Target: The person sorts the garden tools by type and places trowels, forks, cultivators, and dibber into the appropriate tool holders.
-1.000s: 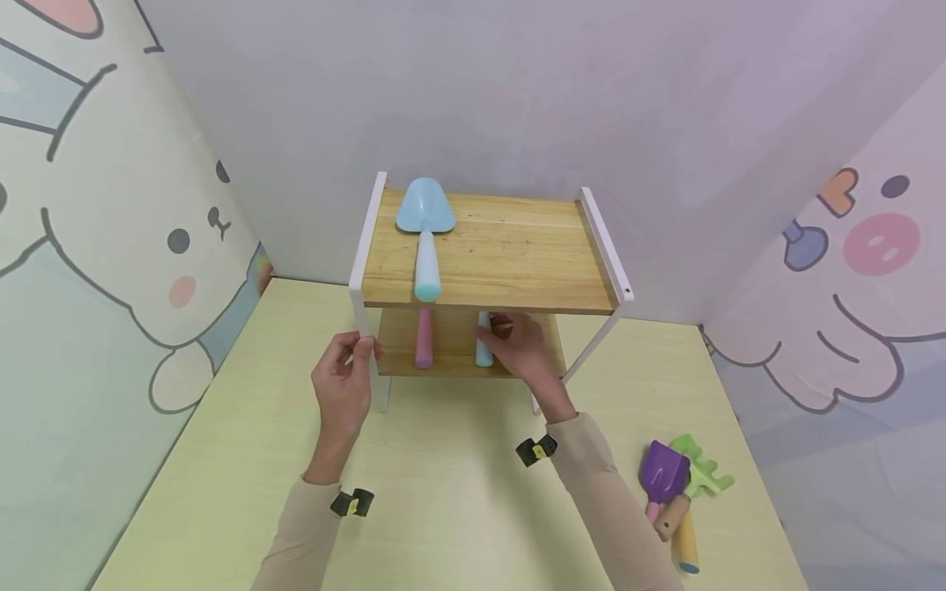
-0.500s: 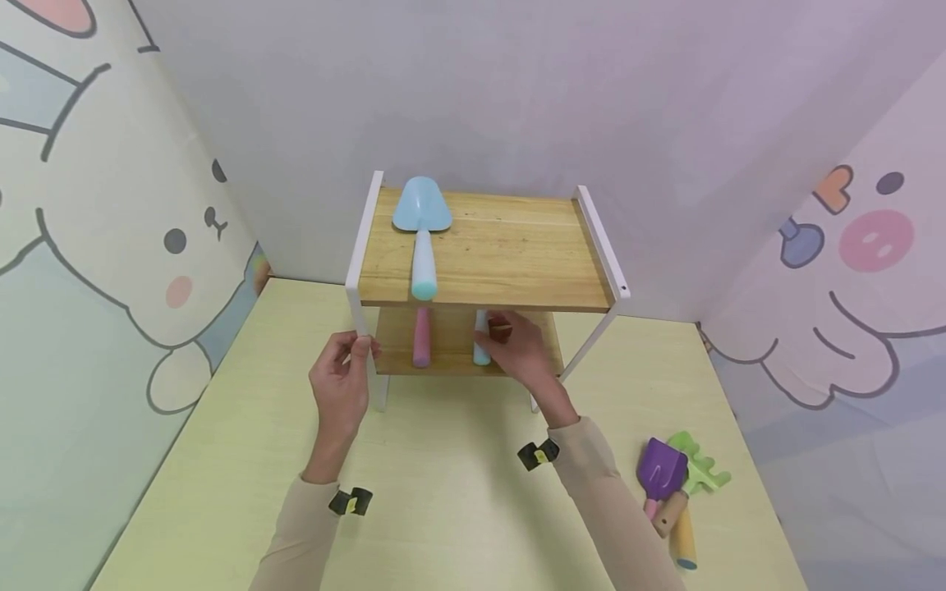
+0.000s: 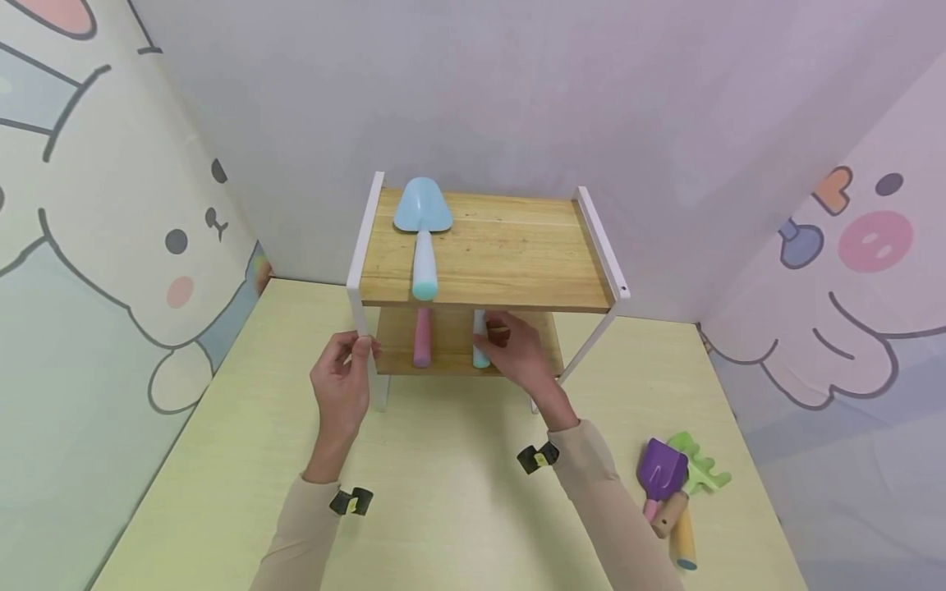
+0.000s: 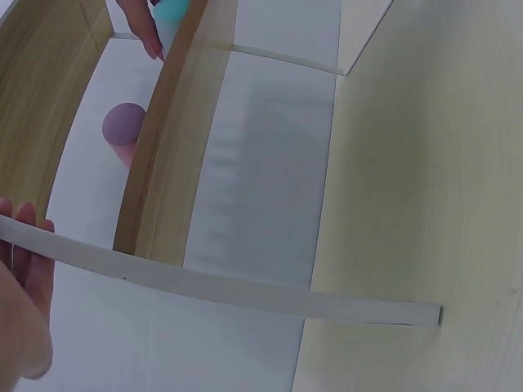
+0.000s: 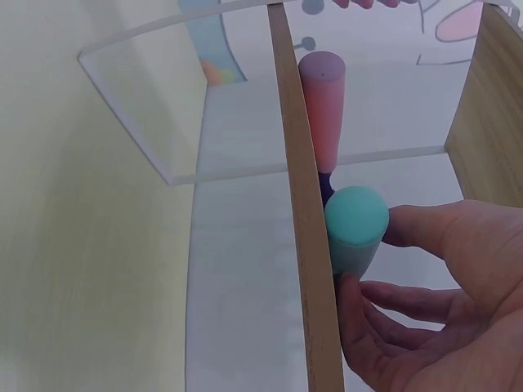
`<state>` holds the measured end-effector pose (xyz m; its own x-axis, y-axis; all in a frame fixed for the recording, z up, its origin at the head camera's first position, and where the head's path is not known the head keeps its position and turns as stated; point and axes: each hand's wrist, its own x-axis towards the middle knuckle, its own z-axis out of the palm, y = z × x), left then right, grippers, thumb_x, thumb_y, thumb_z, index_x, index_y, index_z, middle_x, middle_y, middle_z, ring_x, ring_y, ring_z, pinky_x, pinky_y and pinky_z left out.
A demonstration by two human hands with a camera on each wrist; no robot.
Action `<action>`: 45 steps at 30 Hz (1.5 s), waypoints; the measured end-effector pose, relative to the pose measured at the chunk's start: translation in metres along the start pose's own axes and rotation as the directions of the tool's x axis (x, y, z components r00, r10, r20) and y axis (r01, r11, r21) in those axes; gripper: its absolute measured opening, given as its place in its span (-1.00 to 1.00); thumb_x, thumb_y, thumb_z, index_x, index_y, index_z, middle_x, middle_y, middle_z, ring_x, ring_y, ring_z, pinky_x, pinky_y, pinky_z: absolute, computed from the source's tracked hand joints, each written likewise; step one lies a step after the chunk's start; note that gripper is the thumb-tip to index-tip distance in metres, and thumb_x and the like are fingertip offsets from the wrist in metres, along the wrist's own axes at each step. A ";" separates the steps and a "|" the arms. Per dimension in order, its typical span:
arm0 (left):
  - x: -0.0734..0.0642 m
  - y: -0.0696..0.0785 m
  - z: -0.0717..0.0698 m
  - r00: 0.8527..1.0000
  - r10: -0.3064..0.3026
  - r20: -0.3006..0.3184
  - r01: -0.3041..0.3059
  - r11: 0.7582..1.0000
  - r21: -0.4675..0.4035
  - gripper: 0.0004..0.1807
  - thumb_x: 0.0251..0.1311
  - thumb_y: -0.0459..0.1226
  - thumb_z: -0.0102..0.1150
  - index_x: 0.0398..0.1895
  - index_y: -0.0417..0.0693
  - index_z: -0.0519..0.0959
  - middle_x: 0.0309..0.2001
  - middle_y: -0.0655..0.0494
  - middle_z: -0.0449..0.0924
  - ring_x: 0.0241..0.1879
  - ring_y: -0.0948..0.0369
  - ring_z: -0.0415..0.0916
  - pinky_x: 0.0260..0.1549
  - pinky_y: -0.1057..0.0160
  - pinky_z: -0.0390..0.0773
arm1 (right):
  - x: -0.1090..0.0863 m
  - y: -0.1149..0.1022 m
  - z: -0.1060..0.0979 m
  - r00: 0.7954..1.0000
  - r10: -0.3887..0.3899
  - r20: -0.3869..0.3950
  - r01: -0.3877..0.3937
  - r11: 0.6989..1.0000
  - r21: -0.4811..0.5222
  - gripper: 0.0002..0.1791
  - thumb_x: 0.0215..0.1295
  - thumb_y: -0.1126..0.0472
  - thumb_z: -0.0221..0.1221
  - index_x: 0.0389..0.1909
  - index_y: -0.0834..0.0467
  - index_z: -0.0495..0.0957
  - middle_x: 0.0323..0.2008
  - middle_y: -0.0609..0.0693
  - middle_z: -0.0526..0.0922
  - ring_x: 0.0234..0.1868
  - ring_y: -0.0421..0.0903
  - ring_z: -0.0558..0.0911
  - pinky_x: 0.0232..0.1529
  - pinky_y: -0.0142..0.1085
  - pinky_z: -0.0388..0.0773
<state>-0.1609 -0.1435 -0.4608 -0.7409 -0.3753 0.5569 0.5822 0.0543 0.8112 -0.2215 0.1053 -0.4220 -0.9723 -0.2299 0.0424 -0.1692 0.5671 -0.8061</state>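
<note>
My left hand (image 3: 342, 382) holds the front left post (image 4: 204, 282) of a two-tier shelf, its fingers behind the white bar. With thumb and fingers my right hand (image 3: 521, 349) pinches a light blue handle (image 5: 356, 224) with a turquoise end, lying on the lower board (image 3: 451, 349). The head of that tool is hidden under the upper board. To its left lies a pink handle (image 3: 422, 338) with a purple end, also on the lower board. A light blue toy trowel (image 3: 424, 234) rests at the left of the upper board (image 3: 517, 246), handle toward me.
On the table (image 3: 436, 492) at the right lie a purple toy shovel (image 3: 662, 468), a green toy rake (image 3: 702, 468), a brown handle (image 3: 671, 515) and a yellow handle (image 3: 686, 542), close together. Walls with cartoon animals stand on both sides of the shelf.
The right hand and the light blue handle stay nearly in place, with only a slight shift of the fingers. The left hand keeps its hold on the post.
</note>
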 end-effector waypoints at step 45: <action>0.000 -0.001 0.000 1.000 0.008 -0.004 -0.008 1.000 0.005 -0.82 0.45 -0.50 0.11 -0.26 -0.59 0.50 -0.33 0.14 0.64 -0.35 0.21 0.63 -0.30 0.40 0.69 | -0.099 0.029 -0.035 0.869 -0.430 -0.245 0.450 0.893 0.030 -0.56 0.16 0.60 0.35 0.08 0.46 0.56 -0.03 0.35 0.67 -0.15 0.25 0.68 -0.14 0.00 0.71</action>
<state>-0.1616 -0.1432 -0.4618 -0.7349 -0.3781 0.5630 0.5868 0.0617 0.8074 -0.1361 0.1718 -0.4290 -0.8119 -0.2495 0.5278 -0.5834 0.3789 -0.7184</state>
